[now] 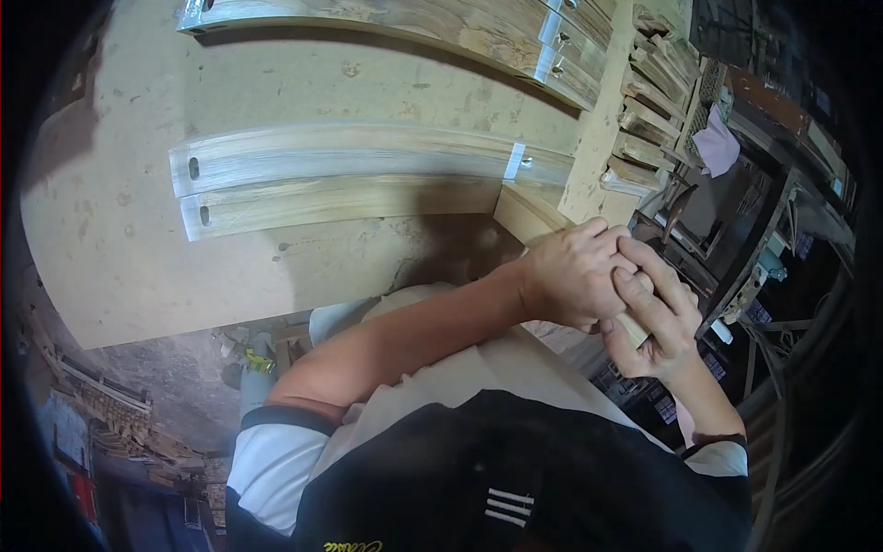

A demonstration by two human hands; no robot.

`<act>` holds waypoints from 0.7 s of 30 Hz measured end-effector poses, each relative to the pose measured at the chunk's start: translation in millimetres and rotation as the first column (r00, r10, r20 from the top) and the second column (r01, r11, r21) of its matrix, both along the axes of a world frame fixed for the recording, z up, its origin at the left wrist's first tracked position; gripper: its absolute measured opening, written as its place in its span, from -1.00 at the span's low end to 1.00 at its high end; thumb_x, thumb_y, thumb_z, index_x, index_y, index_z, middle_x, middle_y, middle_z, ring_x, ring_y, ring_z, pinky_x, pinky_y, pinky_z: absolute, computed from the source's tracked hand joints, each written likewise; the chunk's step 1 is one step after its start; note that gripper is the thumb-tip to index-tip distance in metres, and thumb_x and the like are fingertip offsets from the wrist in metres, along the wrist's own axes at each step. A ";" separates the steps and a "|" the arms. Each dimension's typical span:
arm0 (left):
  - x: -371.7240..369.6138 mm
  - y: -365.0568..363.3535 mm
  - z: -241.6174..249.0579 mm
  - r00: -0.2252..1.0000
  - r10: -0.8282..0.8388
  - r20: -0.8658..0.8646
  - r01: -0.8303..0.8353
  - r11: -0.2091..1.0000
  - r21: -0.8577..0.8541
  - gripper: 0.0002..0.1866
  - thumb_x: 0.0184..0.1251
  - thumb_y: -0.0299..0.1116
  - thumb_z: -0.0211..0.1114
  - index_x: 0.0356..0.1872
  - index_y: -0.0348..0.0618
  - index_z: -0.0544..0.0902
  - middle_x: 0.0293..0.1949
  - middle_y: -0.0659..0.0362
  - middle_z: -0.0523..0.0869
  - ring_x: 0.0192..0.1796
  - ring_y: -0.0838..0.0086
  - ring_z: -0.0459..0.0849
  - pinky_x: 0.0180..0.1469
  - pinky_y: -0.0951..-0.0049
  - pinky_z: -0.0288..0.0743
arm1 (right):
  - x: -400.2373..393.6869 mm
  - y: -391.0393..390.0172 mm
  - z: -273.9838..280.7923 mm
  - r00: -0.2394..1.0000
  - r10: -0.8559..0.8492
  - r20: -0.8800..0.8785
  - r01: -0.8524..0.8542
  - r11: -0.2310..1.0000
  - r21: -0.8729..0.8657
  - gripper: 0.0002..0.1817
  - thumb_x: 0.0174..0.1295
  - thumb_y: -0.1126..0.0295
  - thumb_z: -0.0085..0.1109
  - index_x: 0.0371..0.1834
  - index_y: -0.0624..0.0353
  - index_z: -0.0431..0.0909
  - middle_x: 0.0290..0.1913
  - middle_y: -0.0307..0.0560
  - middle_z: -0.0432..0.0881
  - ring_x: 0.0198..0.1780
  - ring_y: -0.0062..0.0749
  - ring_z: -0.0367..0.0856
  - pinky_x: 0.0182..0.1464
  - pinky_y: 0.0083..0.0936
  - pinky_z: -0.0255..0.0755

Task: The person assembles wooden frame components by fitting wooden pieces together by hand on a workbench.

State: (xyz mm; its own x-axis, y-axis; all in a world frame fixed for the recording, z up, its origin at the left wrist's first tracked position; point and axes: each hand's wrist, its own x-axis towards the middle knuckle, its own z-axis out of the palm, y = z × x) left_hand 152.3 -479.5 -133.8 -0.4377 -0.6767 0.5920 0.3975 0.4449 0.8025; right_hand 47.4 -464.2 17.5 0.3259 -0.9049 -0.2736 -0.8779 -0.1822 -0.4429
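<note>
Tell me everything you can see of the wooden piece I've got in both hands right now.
The wooden piece is a pale, light-brown strip with a flat, smooth-looking face. It runs at a slant from beside the two curved boards on the workbench down past the bench edge. The left hand wraps over its middle, the right hand grips just below, and a short end pokes out between the fingers. The rest is hidden.

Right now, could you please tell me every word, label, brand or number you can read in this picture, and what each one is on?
Yellow script on the black cap: cut off by the frame edge, too partial to read.
Three white stripes on the same cap: a mark, no letters.
Wooden slats on the workbench: no writing visible.
The strip of wood held by the left hand and right hand: no text visible.
</note>
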 end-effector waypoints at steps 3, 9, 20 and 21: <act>5.2 -2.0 -6.1 0.999 -0.031 -0.044 0.034 0.997 0.066 -0.61 -0.28 -0.15 0.45 -0.36 -0.06 0.59 -0.34 0.24 0.58 -0.16 0.24 0.57 -0.10 0.25 0.43 | 13.0 -13.7 -0.9 1.000 0.022 0.008 -0.022 1.000 -0.004 -0.50 -0.16 0.49 0.33 -0.04 0.42 0.68 0.06 0.49 0.61 -0.22 0.00 0.77 -0.25 -0.43 0.67; -0.7 2.9 -8.5 0.997 -0.014 -0.076 0.012 1.000 -0.025 -0.60 -0.20 -0.11 0.42 -0.28 -0.06 0.64 -0.33 0.20 0.59 -0.22 0.22 0.55 -0.19 0.24 0.40 | 3.2 5.7 -3.9 1.000 -0.008 -0.002 0.008 0.998 -0.067 -0.52 -0.16 0.47 0.32 -0.07 0.42 0.68 0.05 0.43 0.63 -0.23 -0.01 0.78 -0.27 -0.43 0.66; -8.6 -2.1 -5.0 0.997 -0.079 -0.002 0.079 0.997 0.000 -0.60 -0.28 -0.05 0.42 -0.36 0.00 0.64 -0.32 0.26 0.60 -0.19 0.26 0.54 -0.17 0.27 0.41 | -1.4 4.2 -3.2 0.997 -0.077 -0.027 0.076 0.996 -0.050 -0.54 -0.17 0.50 0.28 -0.11 0.47 0.67 0.00 0.43 0.65 -0.24 -0.04 0.78 -0.28 -0.43 0.65; -8.4 -3.7 -5.6 0.998 -0.063 -0.006 0.063 0.998 0.001 -0.60 -0.28 -0.05 0.42 -0.36 -0.01 0.64 -0.33 0.26 0.59 -0.19 0.26 0.54 -0.17 0.28 0.41 | -0.8 0.7 -4.7 0.998 -0.063 -0.020 0.062 0.996 -0.058 -0.54 -0.18 0.50 0.28 -0.10 0.47 0.67 0.00 0.43 0.65 -0.24 -0.03 0.78 -0.28 -0.42 0.65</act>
State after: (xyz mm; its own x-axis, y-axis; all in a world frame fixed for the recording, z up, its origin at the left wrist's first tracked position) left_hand 143.9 -483.2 -139.3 -0.4756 -0.6489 0.5939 0.4295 0.4179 0.8006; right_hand 46.5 -463.5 12.8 0.2631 -0.9378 -0.2266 -0.8975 -0.1517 -0.4142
